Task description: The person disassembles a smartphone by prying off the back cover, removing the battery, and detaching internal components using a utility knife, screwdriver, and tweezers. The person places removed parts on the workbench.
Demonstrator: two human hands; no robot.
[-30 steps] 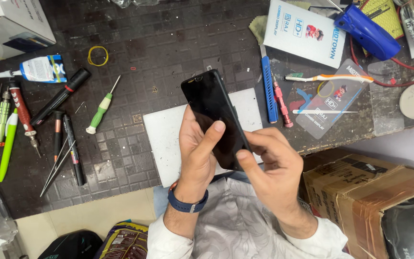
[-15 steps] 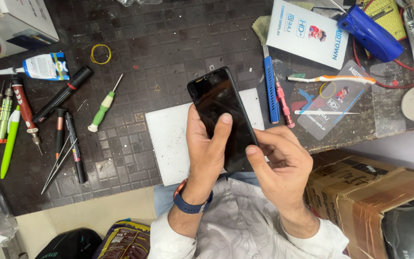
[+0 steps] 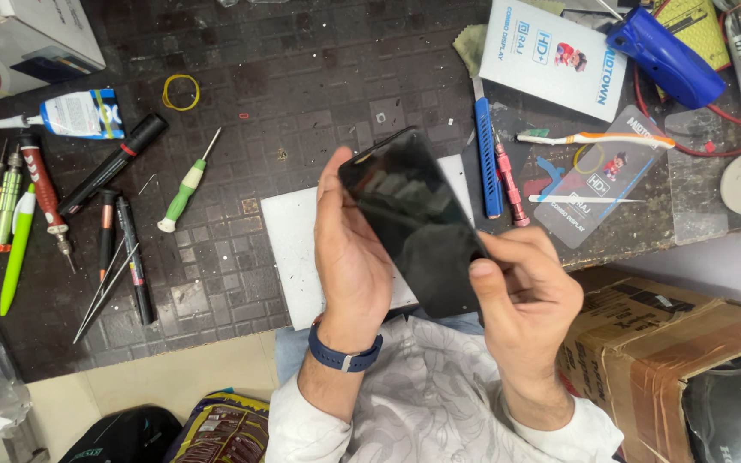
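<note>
Phone [image 3: 413,219] held between left hand [image 3: 349,249] and right hand [image 3: 525,291] above a pad [image 3: 289,249] on the mat [image 3: 319,77], screwdrivers [image 3: 19,206] far left, toothbrush [image 3: 598,140] right, cardboard box [image 3: 662,334] near right.

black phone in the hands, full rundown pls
The phone is a slim black slab with a glossy, glass-like face showing pale reflections; the screen is dark. It is held tilted above a white mat on the dark workbench. The left hand cups its left edge, and the right hand pinches its lower right edge, thumb on the face.
</note>
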